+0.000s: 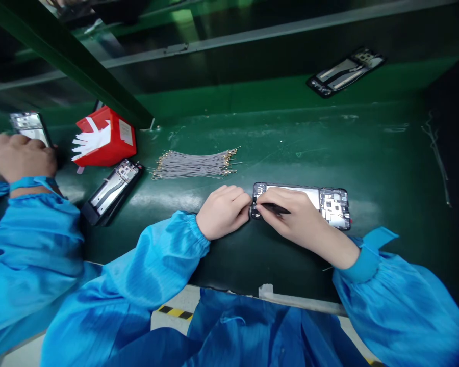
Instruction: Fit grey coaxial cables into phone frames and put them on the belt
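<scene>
An opened phone (333, 204) lies lengthwise on the green bench, its circuit board and bare metal showing. My left hand (225, 210) is closed with curled fingers at the phone's left end, touching or nearly touching its edge. Whatever those fingers pinch is hidden. My right hand (296, 211) reaches over the phone's left half and grips dark tweezers (276, 208), their tip low at the left end. Behind my left hand lies a bundle of thin grey antenna cables (195, 164) with gold-coloured ends.
Left of the cables sit a red box (124, 145) holding white strips and stacked opened phones (115, 191). A co-worker's hands (25, 158) are at another phone (29, 125) on the far left. One more phone (346, 72) lies at the back right, and loose cables (438, 158) lie at the right.
</scene>
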Available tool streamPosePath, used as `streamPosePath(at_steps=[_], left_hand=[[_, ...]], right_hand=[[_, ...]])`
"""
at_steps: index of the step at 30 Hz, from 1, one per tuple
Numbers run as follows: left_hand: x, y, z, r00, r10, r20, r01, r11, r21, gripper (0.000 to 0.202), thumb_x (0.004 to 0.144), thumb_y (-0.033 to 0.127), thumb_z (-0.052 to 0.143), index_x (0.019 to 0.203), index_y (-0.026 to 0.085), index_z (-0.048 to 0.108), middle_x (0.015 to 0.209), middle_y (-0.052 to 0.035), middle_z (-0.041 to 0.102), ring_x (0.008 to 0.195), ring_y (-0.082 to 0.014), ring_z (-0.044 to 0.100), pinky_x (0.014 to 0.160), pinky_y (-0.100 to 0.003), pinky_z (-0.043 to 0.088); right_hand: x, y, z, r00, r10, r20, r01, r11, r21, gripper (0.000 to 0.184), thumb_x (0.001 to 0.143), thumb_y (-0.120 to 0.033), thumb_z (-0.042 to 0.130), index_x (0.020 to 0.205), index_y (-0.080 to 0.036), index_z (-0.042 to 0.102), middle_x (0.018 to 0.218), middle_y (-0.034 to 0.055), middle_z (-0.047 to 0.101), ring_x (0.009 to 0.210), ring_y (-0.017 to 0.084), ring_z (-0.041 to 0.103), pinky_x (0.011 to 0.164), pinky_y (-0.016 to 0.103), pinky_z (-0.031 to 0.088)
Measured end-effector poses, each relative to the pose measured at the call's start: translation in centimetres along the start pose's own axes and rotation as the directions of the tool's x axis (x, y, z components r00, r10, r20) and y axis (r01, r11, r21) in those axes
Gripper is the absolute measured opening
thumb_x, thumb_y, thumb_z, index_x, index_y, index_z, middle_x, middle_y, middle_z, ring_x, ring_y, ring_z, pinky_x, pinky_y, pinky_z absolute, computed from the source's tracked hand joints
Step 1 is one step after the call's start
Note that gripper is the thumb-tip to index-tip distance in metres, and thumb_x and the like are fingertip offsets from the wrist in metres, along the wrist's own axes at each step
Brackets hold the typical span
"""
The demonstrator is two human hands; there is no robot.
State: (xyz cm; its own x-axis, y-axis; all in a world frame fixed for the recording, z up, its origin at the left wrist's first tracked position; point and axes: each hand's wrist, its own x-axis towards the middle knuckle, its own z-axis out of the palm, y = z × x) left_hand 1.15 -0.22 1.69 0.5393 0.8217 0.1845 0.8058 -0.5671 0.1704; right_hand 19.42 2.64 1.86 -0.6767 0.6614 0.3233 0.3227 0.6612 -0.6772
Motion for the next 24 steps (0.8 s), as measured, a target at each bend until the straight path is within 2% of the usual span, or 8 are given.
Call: streamPosePath(at_steps=[5,10,14,18,24], left_hand=[[-0.1,0.0,0.1,1.000,-0.003,-0.007,0.003,1.000,-0.023,0.018,0.082,0.019,0.039,0.067,0.016,0.049,0.064,-0.0012,0.049,0.061,-0.0131,0.043,0.060,-0.024,0.035],[-0.2,-0.2,0.2,0.999,-0.033,0.000,0.033,0.995,-0.093,0.011,0.079,0.016,0.042,0.071,0.015,0.051,0.065,-0.0003,0.050,0.061,-0.0119,0.043,0.062,-0.023,0.036],[-0.3,-0.2,0.3,0.999,-0.041,0.007,0.042,0.993,-0.111,0.009,0.077,0.015,0.044,0.072,0.015,0.051,0.065,0.0000,0.050,0.062,-0.0119,0.044,0.062,-0.023,0.036],[-0.3,-0.2,0.3,0.999,-0.041,0.009,0.042,0.992,-0.120,0.009,0.077,0.015,0.044,0.072,0.016,0.051,0.065,0.0001,0.049,0.062,-0.0117,0.044,0.061,-0.023,0.036],[-0.2,-0.2,0.2,0.999,-0.041,0.021,0.043,0.993,-0.114,0.010,0.078,0.016,0.043,0.072,0.016,0.051,0.065,-0.0004,0.050,0.062,-0.0121,0.044,0.062,-0.023,0.037]], right_hand=[[0.2,0.4,0.3,1.000,-0.013,-0.007,0.013,1.000,-0.008,0.013,0.084,-0.016,0.044,0.077,-0.014,0.055,0.072,0.0033,0.056,0.066,0.013,0.050,0.064,0.024,0.039],[0.4,1.2,0.5,0.981,0.175,-0.079,-0.155,0.966,0.207,0.009,0.079,-0.015,0.050,0.073,-0.015,0.057,0.072,-0.0005,0.059,0.062,0.009,0.053,0.059,0.020,0.038],[0.5,1.5,0.6,0.965,0.241,-0.104,-0.210,0.946,0.247,0.008,0.077,-0.016,0.053,0.071,-0.015,0.058,0.072,-0.0012,0.060,0.059,0.008,0.053,0.056,0.018,0.037],[0.4,1.6,0.7,0.969,0.223,-0.106,-0.190,0.948,0.255,0.010,0.078,-0.016,0.052,0.070,-0.015,0.058,0.073,-0.0008,0.060,0.061,0.009,0.054,0.057,0.019,0.038],[0.1,1.2,0.6,0.991,0.093,-0.093,-0.074,0.979,0.189,0.010,0.081,-0.015,0.048,0.074,-0.016,0.056,0.071,0.0002,0.057,0.064,0.010,0.052,0.061,0.021,0.038]])
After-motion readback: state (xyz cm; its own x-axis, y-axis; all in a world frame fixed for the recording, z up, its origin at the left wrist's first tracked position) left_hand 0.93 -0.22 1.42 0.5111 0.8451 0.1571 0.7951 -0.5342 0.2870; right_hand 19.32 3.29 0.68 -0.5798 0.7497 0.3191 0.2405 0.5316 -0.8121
